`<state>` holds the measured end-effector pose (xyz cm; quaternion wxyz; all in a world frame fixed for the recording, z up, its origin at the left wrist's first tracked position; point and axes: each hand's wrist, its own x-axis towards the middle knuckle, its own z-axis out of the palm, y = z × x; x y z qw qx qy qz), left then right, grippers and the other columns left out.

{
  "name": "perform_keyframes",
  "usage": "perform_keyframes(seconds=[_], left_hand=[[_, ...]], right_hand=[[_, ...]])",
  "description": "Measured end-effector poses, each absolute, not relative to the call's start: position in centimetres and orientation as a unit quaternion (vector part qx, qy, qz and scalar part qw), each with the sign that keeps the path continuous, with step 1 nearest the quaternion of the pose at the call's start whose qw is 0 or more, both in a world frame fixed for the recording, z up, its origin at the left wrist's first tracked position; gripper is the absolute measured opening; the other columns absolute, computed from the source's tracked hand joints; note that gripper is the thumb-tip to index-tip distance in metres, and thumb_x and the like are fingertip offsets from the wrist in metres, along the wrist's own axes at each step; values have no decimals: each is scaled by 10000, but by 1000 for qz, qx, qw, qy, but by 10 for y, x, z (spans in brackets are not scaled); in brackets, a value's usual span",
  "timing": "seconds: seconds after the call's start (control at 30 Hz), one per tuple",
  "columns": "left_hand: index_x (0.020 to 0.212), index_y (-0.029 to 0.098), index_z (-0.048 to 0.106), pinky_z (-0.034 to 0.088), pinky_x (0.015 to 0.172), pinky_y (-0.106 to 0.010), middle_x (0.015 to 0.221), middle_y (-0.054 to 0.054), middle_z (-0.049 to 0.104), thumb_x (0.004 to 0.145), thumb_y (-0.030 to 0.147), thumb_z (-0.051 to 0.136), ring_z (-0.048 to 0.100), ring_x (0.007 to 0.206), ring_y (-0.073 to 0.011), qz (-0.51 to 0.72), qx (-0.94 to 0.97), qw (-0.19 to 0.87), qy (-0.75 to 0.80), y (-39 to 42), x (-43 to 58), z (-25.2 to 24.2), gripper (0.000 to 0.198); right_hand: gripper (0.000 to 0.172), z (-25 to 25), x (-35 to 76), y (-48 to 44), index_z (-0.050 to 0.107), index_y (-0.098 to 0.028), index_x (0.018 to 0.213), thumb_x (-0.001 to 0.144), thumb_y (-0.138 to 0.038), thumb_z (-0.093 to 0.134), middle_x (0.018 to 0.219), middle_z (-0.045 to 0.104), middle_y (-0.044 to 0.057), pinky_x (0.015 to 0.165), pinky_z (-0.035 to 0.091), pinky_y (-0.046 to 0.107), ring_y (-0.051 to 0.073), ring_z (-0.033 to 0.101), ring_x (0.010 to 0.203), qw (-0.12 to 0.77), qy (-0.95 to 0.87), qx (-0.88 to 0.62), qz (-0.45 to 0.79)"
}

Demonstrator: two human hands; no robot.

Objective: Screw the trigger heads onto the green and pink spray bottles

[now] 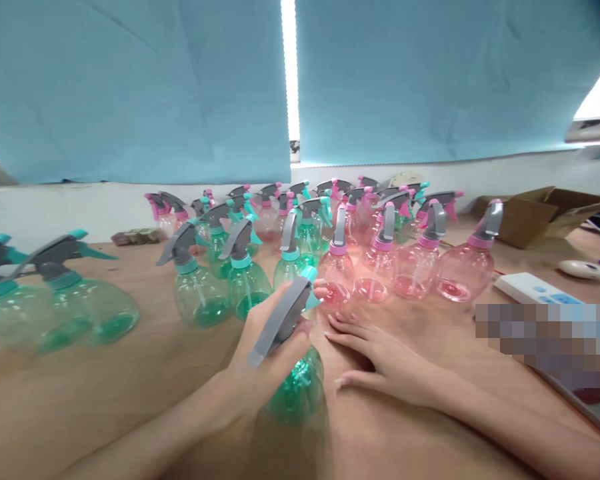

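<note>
My left hand [260,363] is wrapped round the neck of a green spray bottle [297,393] with a grey trigger head, standing on the wooden table [155,373] close to me. My right hand [380,357] lies flat on the table just right of that bottle, fingers stretched out and holding nothing. Just beyond both hands stand a row of green spray bottles [245,283] and a row of pink spray bottles [375,270], all with grey triggers.
Several more green and pink bottles crowd the back of the table. Two green bottles [75,303] stand apart at the far left. At the right are an open cardboard box [535,217], a white and blue flat box [535,290] and a white oval object [583,269].
</note>
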<state>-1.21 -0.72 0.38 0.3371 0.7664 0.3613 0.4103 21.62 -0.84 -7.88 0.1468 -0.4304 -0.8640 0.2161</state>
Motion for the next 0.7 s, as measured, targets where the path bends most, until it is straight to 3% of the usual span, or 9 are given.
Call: perform_keyframes(seconds=[0.3, 0.7], left_hand=[[1108, 241, 568, 449, 603, -288, 654, 47, 516, 902, 279, 450, 503, 538, -139, 394, 772, 350, 354, -7, -14, 2, 240], [1102, 229, 554, 380, 559, -268, 649, 53, 456, 901, 266, 446, 464, 535, -123, 395, 773, 360, 343, -7, -13, 2, 231]], right_hand=[[804, -80, 218, -8, 461, -200, 1459, 836, -694, 577, 1551, 367, 112, 1169, 266, 555, 340, 308, 1440, 159, -858, -431, 229], [817, -81, 220, -7, 462, -180, 1458, 837, -700, 569, 1557, 357, 119, 1176, 263, 537, 332, 304, 1442, 157, -866, -419, 225]])
